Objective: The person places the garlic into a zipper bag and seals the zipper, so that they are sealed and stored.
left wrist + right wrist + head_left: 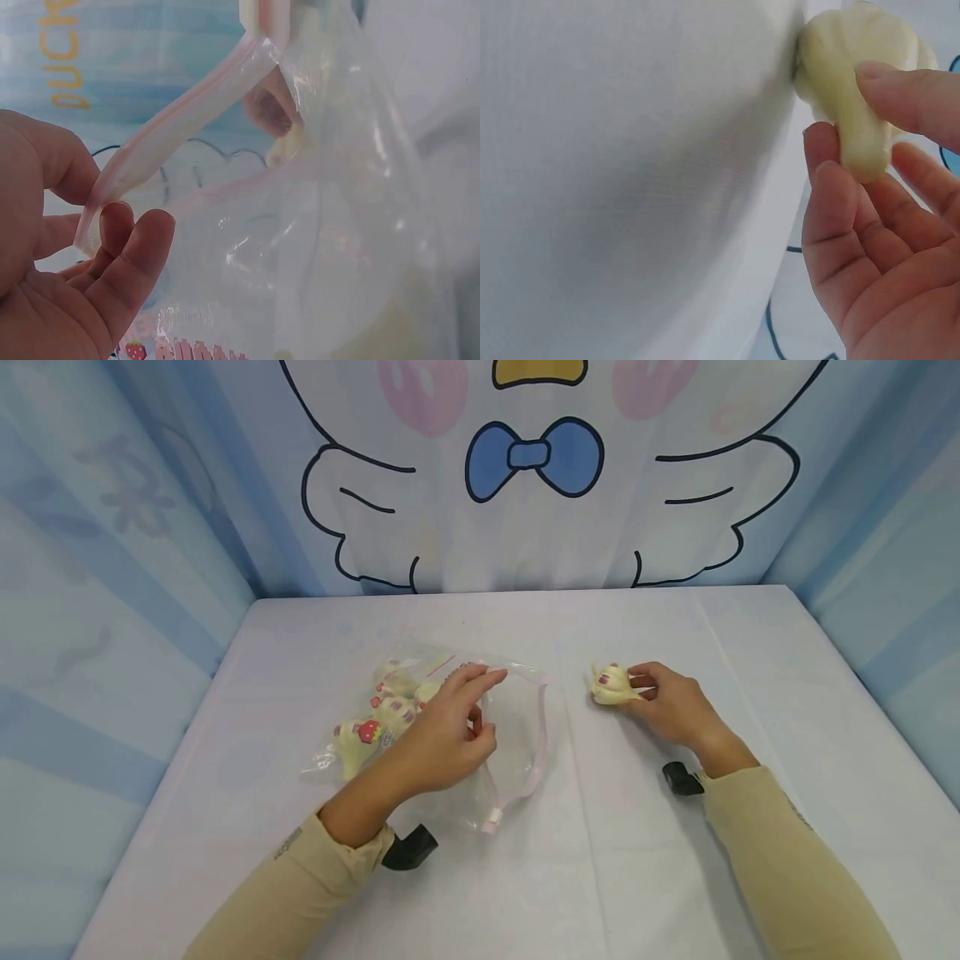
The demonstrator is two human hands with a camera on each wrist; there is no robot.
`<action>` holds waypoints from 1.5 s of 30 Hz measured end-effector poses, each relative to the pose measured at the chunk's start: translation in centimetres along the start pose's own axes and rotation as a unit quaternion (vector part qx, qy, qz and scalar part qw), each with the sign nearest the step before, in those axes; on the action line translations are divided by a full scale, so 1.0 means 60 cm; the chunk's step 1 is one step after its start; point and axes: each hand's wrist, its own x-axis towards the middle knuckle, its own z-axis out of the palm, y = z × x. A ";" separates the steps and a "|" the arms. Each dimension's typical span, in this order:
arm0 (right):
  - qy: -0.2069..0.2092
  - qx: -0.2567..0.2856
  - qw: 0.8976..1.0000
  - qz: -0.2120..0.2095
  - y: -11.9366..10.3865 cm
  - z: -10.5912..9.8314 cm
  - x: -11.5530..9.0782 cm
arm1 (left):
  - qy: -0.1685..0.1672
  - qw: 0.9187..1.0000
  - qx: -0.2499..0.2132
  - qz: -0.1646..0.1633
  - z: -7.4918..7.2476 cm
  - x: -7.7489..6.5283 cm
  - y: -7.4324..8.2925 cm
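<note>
A clear plastic zip bag [513, 735] with a pink zip edge lies on the table, its mouth gaping to the right. Several cream-coloured toy figures [393, 710] sit inside it, one with a red strawberry shape [369, 731]. Over the bag, my left hand [442, 739] pinches its upper lip; in the left wrist view the pink zip edge [150, 146] runs between the fingers. To the right of the bag, my right hand [671, 706] pinches a similar toy figure [611, 685] by its narrow end, seen closely as a pale yellow figure [862, 82] in the right wrist view.
A white cloth covers the table [675, 618]. Behind it hangs a curtain [532, 543] with a blue bow tie drawn on it, and patterned blue curtains stand at both sides. The bag's zip slider [492, 819] lies at its near corner.
</note>
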 end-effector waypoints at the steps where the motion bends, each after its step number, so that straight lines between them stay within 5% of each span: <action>1: 0.009 -0.005 1.000 -0.003 -0.002 -0.001 -0.002 | -0.001 1.000 0.000 -0.001 0.000 0.000 0.000; 18: 0.049 -0.005 0.998 -0.051 -0.024 -0.016 -0.045 | -0.006 1.000 0.004 0.000 -0.006 -0.001 0.002; 33: 0.051 0.068 0.993 -0.086 -0.065 -0.023 -0.087 | -0.002 1.000 0.002 -0.001 -0.006 -0.003 0.003; 45: 0.091 0.113 0.971 -0.191 -0.096 -0.013 -0.112 | -0.008 1.000 -0.002 -0.012 -0.005 -0.002 0.007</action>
